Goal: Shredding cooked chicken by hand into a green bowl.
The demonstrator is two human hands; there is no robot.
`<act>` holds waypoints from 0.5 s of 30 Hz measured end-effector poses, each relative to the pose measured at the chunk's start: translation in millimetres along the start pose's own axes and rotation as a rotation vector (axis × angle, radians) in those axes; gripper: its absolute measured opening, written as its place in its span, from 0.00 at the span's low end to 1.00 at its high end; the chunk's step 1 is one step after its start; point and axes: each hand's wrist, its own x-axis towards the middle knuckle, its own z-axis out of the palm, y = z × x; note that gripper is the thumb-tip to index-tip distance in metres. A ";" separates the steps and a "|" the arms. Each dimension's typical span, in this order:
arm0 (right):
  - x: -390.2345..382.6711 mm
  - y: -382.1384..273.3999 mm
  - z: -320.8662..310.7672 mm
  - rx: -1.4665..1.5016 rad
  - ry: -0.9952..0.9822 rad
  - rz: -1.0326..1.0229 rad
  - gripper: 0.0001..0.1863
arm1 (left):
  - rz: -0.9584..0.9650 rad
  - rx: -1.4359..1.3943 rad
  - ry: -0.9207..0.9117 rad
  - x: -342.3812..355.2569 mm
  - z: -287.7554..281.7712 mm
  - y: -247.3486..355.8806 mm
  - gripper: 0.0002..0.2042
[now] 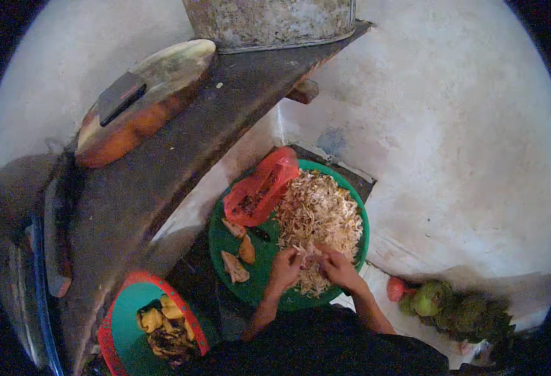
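In front of me a round green tray [362, 216] bears a large heap of pale shredded meat [322, 207] that looks like chicken. At the heap's near edge, my left hand [285, 268] and my right hand [339, 271] are close together. Both pinch a small pale piece of meat [310, 255] between the fingertips, over the shreds. Left of my left hand lie larger unshredded meat pieces [235, 268]. A small dark object [260, 234], too unclear to name, is between them and the heap. Behind these, a red plastic bag [266, 188] with dark contents rests on the tray.
At lower left stands a green basin with a red rim [114, 335], holding yellowish meat pieces [163, 316]. A dark bench [163, 169] carries a thick round chopping block [175, 69] with a cleaver [120, 99], and a stained metal container [272, 25]. Green round fruits [432, 297] lie at right.
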 end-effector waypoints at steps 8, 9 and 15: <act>-2.6 -18.4 -8.0 -0.095 0.102 0.064 0.18 | 0.101 -0.011 -0.121 -4.5 -3.7 3.0 0.12; -3.7 -22.0 -10.0 -0.057 0.143 0.115 0.17 | 0.105 -0.011 -0.119 -7.3 -5.6 1.2 0.12; -15.9 8.8 -2.3 -0.194 0.202 0.115 0.12 | 0.001 0.351 -0.268 -45.2 -12.7 -52.0 0.20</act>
